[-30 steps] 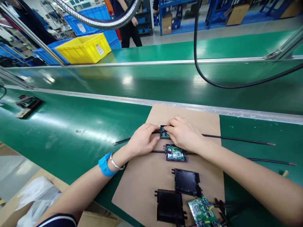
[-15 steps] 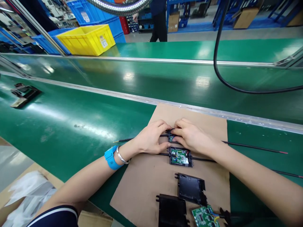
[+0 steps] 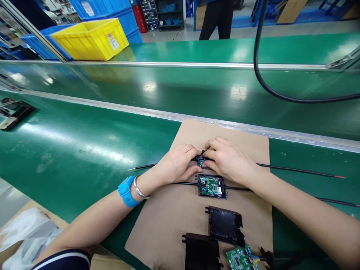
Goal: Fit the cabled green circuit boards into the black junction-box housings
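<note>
Between both hands, near the back of the cardboard sheet [image 3: 165, 225], lies a small black case with a green circuit board [image 3: 200, 160], partly covered by fingers. My left hand [image 3: 180, 161] grips its left end, thumb and fingers closed around it. My right hand [image 3: 225, 155] pinches its right side, fingertips over the board. Black cables stick out on both sides. Just below sits an open black case holding a circuit board [image 3: 211, 186], cabled at both ends. Nearer me are two black plastic covers [image 3: 225, 224] and a loose green circuit board [image 3: 240, 258] with coloured wires.
A metal rail [image 3: 140, 111] runs behind the cardboard. At the far left rests a black device [image 3: 17, 112]. A yellow bin [image 3: 90, 39] and blue bins stand at the back left. A thick black cable [image 3: 258, 75] hangs at right. A person [image 3: 218, 18] stands beyond.
The view has shifted slightly, so the bench items sit a little further left. Both hands stay on the same case with small finger movements. The person in the background has moved right.
</note>
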`<state>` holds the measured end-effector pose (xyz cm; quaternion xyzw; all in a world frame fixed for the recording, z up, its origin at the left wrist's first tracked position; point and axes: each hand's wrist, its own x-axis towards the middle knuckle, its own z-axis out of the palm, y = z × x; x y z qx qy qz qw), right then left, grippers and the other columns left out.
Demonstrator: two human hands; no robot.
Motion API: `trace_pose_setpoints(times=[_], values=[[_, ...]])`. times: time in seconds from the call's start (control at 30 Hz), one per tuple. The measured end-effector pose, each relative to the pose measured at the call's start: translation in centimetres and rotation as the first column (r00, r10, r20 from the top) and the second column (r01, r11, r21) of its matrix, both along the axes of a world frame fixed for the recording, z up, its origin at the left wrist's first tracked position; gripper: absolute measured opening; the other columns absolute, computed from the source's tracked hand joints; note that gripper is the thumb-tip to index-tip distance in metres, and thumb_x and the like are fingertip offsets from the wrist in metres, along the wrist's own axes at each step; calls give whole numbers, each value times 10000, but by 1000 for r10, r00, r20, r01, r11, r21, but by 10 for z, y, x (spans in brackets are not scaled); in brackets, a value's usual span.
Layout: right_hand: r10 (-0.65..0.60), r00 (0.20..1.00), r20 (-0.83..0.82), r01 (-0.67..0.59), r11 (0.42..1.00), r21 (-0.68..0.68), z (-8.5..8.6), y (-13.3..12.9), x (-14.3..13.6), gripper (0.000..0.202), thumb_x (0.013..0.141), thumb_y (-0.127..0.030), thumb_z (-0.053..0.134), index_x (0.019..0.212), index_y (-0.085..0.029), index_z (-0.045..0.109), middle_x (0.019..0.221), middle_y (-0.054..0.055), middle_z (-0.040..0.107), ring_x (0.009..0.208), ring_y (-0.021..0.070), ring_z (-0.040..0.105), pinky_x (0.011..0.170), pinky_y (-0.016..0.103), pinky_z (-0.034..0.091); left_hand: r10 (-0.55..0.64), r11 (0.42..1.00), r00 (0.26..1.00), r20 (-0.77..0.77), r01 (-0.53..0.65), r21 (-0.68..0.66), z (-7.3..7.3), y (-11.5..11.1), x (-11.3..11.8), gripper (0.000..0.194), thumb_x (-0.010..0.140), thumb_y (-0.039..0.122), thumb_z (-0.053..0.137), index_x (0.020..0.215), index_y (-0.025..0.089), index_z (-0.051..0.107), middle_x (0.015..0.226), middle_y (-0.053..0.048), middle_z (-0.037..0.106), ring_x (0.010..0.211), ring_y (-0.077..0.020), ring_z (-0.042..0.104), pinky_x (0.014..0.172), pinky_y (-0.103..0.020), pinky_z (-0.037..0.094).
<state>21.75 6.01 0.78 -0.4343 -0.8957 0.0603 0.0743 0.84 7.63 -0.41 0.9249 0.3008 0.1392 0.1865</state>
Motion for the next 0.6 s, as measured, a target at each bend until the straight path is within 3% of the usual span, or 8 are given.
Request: trace_pose_setpoints(times=[0.17,0.4,0.6], values=[[8,1000,1,-8,1000,14,-1,1,2,205,884,-340,615,996,-211,727,1141,108,583,1049,255,493,823,376,388,-18,999,991,135,23,-32,-6,6,-3,477,856,406,636,1224,143,484,1206,-138,539,1135,-247,519,975,-405,467],[-12,987,161,-1,997,79,7,-4,-2,208,910,-345,569,897,-213,730,1061,147,577,1043,307,475,742,391,359,-21,1000,990,136,24,-19,-8,5,1,418,858,424,627,1133,128,519,1083,-118,613,1055,-243,567,934,-398,482],[-54,998,42,53,998,34,-2,-7,4,222,898,-376,585,982,-225,725,1129,125,572,1090,289,464,811,402,382,-28,999,990,141,32,-23,-11,6,2,417,840,421,639,1122,136,522,1098,-111,618,1057,-249,570,928,-398,481]])
